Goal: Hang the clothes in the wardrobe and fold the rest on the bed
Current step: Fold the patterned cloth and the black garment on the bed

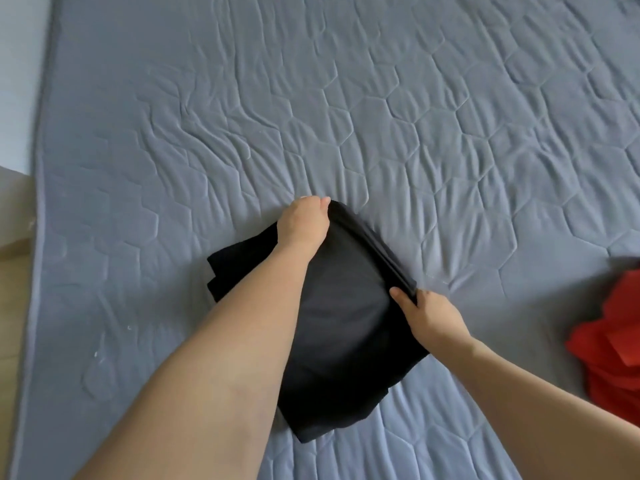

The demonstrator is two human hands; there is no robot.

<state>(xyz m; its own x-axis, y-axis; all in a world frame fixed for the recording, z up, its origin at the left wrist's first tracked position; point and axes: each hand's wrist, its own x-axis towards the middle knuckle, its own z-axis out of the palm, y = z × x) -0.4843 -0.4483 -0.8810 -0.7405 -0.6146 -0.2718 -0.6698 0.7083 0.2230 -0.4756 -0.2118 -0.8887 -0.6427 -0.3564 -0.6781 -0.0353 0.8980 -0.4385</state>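
A black garment [341, 327], folded into a rough rectangle, lies on the grey-blue quilted bed [381, 116] in the lower middle of the head view. My left hand [304, 221] grips its far corner, fingers curled under the cloth. My right hand [427, 315] pinches the folded right edge, thumb on top of the layers. My left forearm crosses over the garment and hides part of it.
A pile of red clothing [613, 341] lies at the bed's right edge of view. The bed's left edge [38, 237] borders a pale floor and wall. Wrinkled quilt stretches beyond the garment.
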